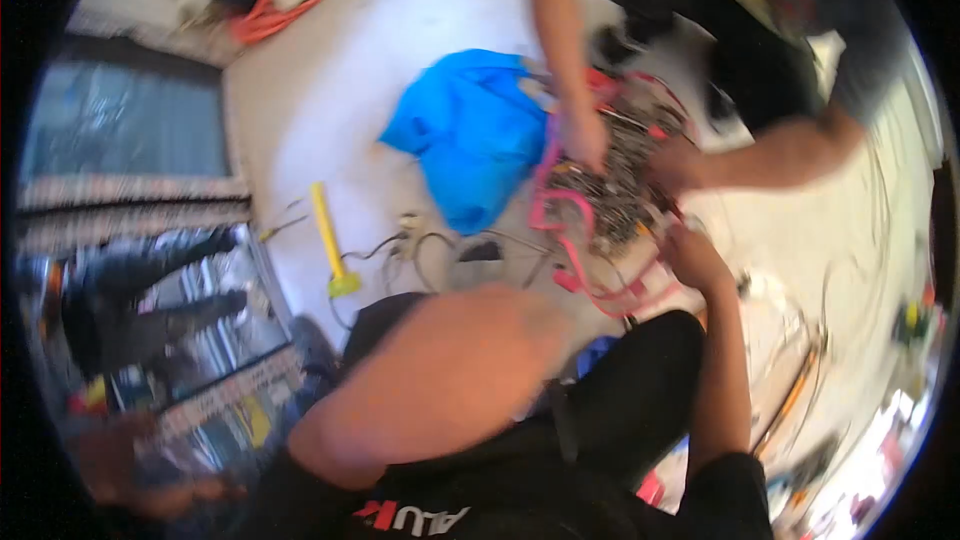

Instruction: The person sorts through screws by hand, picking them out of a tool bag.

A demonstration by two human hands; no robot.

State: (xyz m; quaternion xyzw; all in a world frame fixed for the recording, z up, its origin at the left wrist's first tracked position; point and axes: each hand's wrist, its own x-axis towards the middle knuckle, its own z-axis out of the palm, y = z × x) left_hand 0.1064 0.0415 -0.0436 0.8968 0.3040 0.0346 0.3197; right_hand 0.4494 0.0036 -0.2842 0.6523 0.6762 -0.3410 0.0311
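Note:
My left hand (525, 320) is smeared by motion in front of my body, its fingers indistinct. It is nearest to the front of a pink-edged bag or open container (575, 240) on the floor. A heap of small metal pieces (625, 160), perhaps screws or fittings, fills it. At the heap's near right edge is my right hand (697, 258), fingers curled inward; what they hold, if anything, is hidden. Across from me, a co-worker's hand (588, 140) reaches into the heap from above, and their other hand (678, 165) touches its right side.
A bright blue cloth or bag (470, 130) lies left of the heap. Further left is a yellow hammer-shaped tool (325, 235), with dark cables (425, 250) nearby. Glass-fronted panels (125, 120) stand at the left. An orange cord (270, 20) lies at upper left.

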